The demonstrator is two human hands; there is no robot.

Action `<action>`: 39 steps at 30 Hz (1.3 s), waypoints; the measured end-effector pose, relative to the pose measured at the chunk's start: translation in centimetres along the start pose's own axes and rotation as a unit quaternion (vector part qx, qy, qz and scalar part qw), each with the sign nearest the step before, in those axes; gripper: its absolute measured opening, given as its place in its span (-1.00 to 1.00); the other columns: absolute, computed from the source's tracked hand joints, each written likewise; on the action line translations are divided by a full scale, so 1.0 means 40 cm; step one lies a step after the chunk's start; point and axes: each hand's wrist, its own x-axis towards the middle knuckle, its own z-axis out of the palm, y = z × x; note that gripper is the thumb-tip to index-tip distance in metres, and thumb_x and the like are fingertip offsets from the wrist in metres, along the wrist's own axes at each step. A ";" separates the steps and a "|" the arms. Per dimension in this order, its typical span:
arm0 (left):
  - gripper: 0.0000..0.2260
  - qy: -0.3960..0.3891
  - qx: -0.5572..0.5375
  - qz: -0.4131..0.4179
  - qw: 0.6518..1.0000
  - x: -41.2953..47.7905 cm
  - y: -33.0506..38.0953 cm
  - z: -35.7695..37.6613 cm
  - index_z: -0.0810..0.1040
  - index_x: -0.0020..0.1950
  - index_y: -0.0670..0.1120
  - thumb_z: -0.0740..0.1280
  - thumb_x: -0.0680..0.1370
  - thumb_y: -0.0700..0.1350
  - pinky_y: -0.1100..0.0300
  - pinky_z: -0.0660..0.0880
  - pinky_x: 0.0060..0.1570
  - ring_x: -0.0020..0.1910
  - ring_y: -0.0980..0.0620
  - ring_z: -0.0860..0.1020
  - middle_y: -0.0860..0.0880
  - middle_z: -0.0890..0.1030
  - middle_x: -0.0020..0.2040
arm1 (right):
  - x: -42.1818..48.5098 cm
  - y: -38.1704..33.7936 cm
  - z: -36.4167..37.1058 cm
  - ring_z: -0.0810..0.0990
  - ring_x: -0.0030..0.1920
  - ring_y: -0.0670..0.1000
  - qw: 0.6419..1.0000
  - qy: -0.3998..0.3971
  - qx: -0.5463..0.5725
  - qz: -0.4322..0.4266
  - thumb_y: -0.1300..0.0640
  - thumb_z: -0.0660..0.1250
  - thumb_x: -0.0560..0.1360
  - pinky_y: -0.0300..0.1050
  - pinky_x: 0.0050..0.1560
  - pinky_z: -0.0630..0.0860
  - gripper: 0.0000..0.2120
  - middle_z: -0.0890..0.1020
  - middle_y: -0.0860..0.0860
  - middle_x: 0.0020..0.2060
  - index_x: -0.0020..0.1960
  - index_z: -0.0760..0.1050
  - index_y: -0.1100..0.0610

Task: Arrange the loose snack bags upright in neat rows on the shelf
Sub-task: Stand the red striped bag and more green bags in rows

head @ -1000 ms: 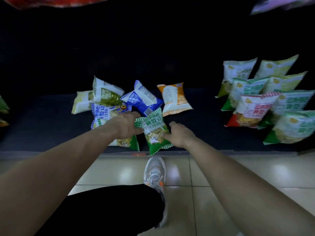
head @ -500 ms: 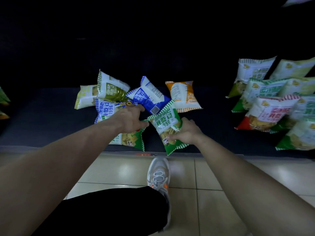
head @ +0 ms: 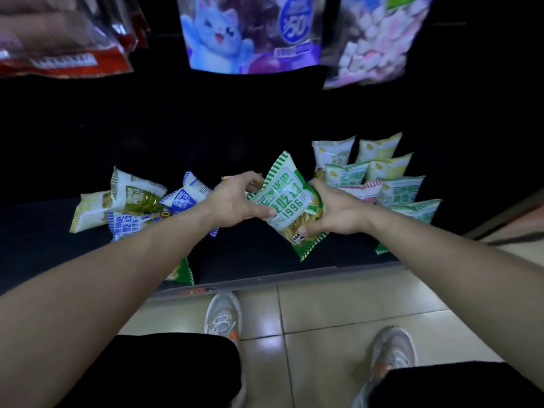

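A green-and-white snack bag [head: 290,198] marked 1996 hangs above the dark bottom shelf [head: 253,254], tilted. My left hand [head: 238,201] grips its left edge and my right hand [head: 335,210] grips its right side. Left of my hands lies a loose heap: an olive-and-white bag [head: 132,191], a pale yellow-green bag [head: 86,210], a blue bag [head: 184,194] and a blue-and-white bag [head: 126,226]. Another green bag [head: 184,270] shows under my left forearm. To the right, several bags [head: 376,175] stand upright in rows.
Large hanging packs fill the level above: a red one [head: 61,39], a blue cat-printed one [head: 250,33] and a pink-and-white one [head: 374,39]. The shelf's front lip [head: 265,279] meets a beige tiled floor [head: 338,307], where my two grey shoes [head: 223,316] stand.
The green bag has been lifted off the shelf and carried right, toward the upright rows. My left hand left the pile and now grips the bag too. The view tilted up.
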 end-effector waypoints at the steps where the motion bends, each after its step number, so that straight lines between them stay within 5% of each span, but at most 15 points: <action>1: -0.48 0.011 0.005 0.011 1.000 0.011 0.026 0.014 0.49 0.18 0.12 0.59 0.31 0.13 0.20 0.49 0.09 0.18 0.13 0.51 0.09 0.55 0.16 | -0.021 0.018 -0.021 0.55 0.20 0.00 1.000 0.002 -0.003 0.003 -0.07 0.63 0.30 -0.06 0.17 0.51 -0.07 0.55 -0.04 0.24 0.48 0.17 0.00; 5: -0.54 0.043 0.078 0.036 0.995 0.055 0.118 0.095 0.48 0.14 0.15 0.57 0.33 0.16 0.20 0.47 0.01 0.10 0.13 0.51 0.12 0.54 0.18 | -0.089 0.132 -0.098 0.37 0.44 0.11 0.993 0.051 -0.089 0.057 -0.28 0.49 0.38 0.09 0.36 0.39 -0.03 0.31 0.03 0.52 0.59 0.06 -0.02; 8: -0.53 0.047 0.177 0.032 0.983 0.096 0.161 0.177 0.47 0.17 0.16 0.55 0.35 0.17 0.06 0.56 -0.13 -0.07 0.06 0.57 0.07 0.60 0.12 | -0.126 0.247 -0.144 0.41 0.40 0.16 0.977 0.104 -0.140 0.123 -0.25 0.36 0.50 0.08 0.30 0.43 -0.22 0.34 0.12 0.48 0.57 0.15 0.03; 13: -0.50 0.036 0.233 0.028 0.971 0.176 0.198 0.336 0.47 0.24 0.14 0.53 0.37 0.19 0.14 0.42 -0.37 -0.21 0.02 0.55 0.03 0.62 0.06 | -0.184 0.415 -0.185 0.40 0.37 0.17 0.967 0.085 -0.146 0.189 -0.12 0.35 0.53 0.03 0.30 0.42 -0.31 0.35 0.16 0.43 0.56 0.18 0.06; 18: -0.50 0.016 0.237 0.012 0.971 0.231 0.179 0.489 0.48 0.26 0.10 0.53 0.39 0.14 0.06 0.59 -0.15 -0.01 -0.03 0.60 0.02 0.60 0.20 | -0.210 0.490 -0.209 0.43 0.33 0.15 0.966 0.098 -0.123 0.207 -0.11 0.37 0.54 0.00 0.27 0.44 -0.31 0.33 0.12 0.41 0.56 0.18 0.05; 25: -0.54 0.028 0.227 -0.001 0.974 0.276 0.160 0.576 0.48 0.28 0.11 0.51 0.42 0.12 0.04 0.59 -0.12 0.00 -0.06 0.60 -0.02 0.59 0.21 | -0.209 0.521 -0.201 0.38 0.37 0.20 0.963 0.085 -0.152 0.205 -0.10 0.35 0.55 0.02 0.29 0.41 -0.33 0.30 0.16 0.44 0.56 0.17 0.04; 39: -0.39 0.014 0.260 0.028 0.965 0.291 0.180 0.618 0.30 0.48 0.01 0.43 0.49 0.09 -0.04 0.50 0.15 0.31 -0.12 0.40 -0.05 0.42 0.36 | -0.216 0.492 -0.181 0.31 0.43 0.20 0.959 0.057 -0.199 0.194 -0.14 0.32 0.55 0.11 0.32 0.41 -0.30 0.25 0.12 0.50 0.58 0.13 0.03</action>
